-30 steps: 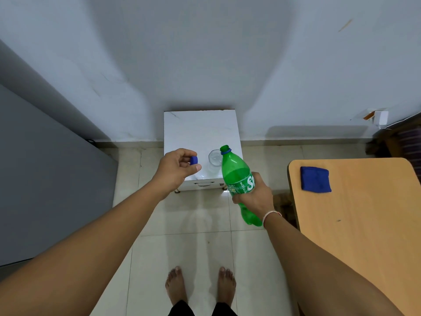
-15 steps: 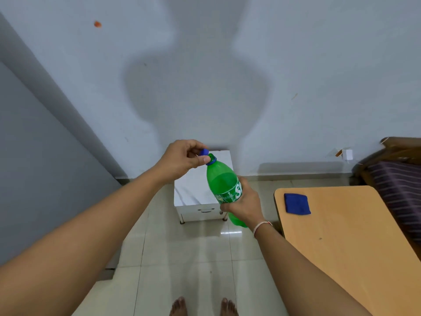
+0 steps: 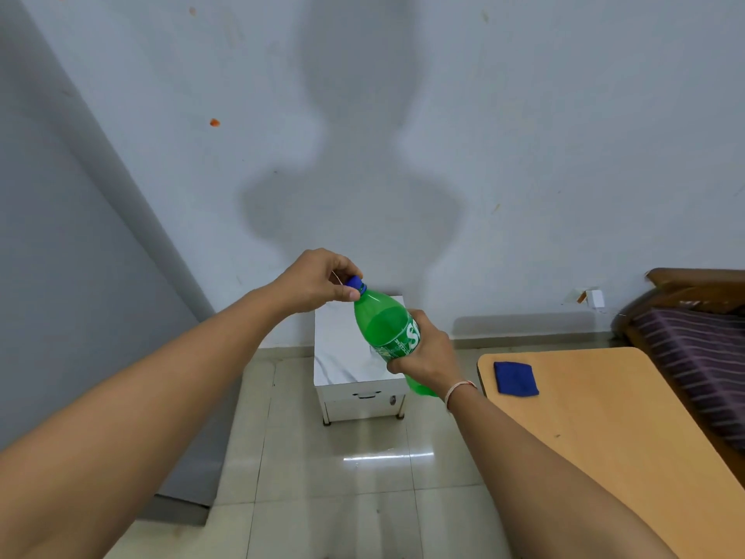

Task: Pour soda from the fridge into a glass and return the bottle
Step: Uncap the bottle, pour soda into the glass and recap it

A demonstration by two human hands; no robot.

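Bottle (image 3: 387,328) between hands: right hand (image 3: 427,353) mid-body (left hand (image 3: 318,282) at cap (image 3: 354,282))

open air btw the arms over bare tiled floor (image 3: 322,470). ahead, white cabinet (image 3: 346,357) stands against the wall (image 3: 524,155), its top partly hidden by the green bottle (image 3: 387,328). grey panel (image 3: 80,276) blocks left; wooden table (image 3: 612,437) w/ blue cloth (image 3: 516,378) blocks right.
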